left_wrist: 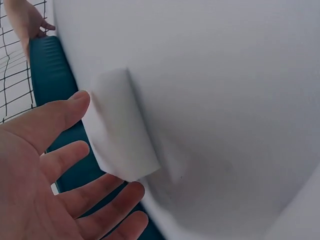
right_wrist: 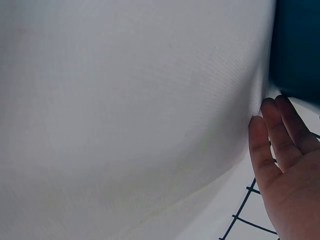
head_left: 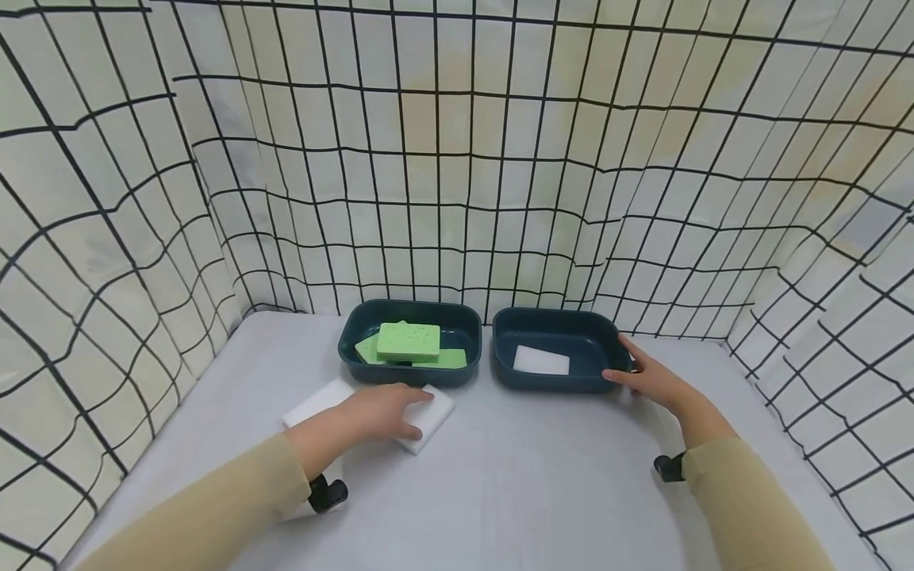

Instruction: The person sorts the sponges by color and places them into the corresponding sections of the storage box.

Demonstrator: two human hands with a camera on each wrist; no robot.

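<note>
My left hand [head_left: 378, 412] reaches over a white sponge-like block [head_left: 431, 419] on the table, thumb and fingers spread around it. In the left wrist view that block [left_wrist: 122, 125] lies just beyond the thumb and fingertips. My right hand [head_left: 653, 382] rests at the right end of the right dark teal bin [head_left: 571, 385], thumb by the front corner and a finger toward the back. The right wrist view shows straight fingers [right_wrist: 280, 135] beside the bin wall. One white block [head_left: 541, 361] lies inside this bin.
The left teal bin [head_left: 357, 371] holds several green sponges [head_left: 408, 342]. Another white block [head_left: 319, 400] lies left of my left hand, and a white piece is partly hidden under that forearm. Black grid netting [head_left: 457, 182] over white cloth encloses the table's back and sides.
</note>
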